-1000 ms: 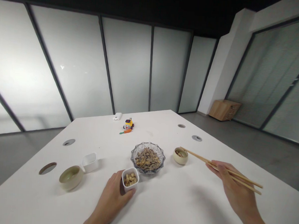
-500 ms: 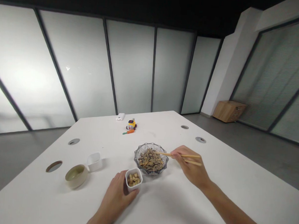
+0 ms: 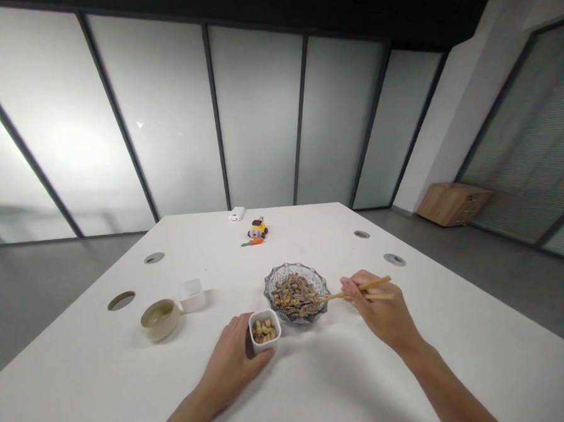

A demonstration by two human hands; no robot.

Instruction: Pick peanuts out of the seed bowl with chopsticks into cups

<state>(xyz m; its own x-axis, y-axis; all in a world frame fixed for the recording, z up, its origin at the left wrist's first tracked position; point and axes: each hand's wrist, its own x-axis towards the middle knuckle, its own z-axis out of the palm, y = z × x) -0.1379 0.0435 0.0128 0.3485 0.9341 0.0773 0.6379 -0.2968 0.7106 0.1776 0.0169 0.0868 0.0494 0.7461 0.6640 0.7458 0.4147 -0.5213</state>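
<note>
My left hand (image 3: 237,355) is closed around a small white square cup (image 3: 275,343) that holds several peanuts (image 3: 264,330). Behind the cup stands a clear, scalloped glass bowl (image 3: 273,275) with a heap of grey-brown striped seeds, like sunflower seeds (image 3: 296,292), and some yellowish pieces among them. In my right hand (image 3: 384,309) is a pair of wooden chopsticks (image 3: 376,283), slanting down to the left. Their tips reach the right side of the heap inside the bowl. Whether the tips pinch anything is too small to make out.
Left on the white table (image 3: 113,366), an olive-beige bowl (image 3: 158,329) stands beside another white cup (image 3: 192,302). Farther back are a toy carrot (image 3: 256,242), a yellow toy vehicle (image 3: 258,228) and a white box-like device (image 3: 236,214). Round holes pierce the tabletop near both sides.
The chopstick tips have shifted from the back of the heap to its right side, and the chopsticks tilt more steeply. The whole view has swung slightly; my left hand still holds the cup.
</note>
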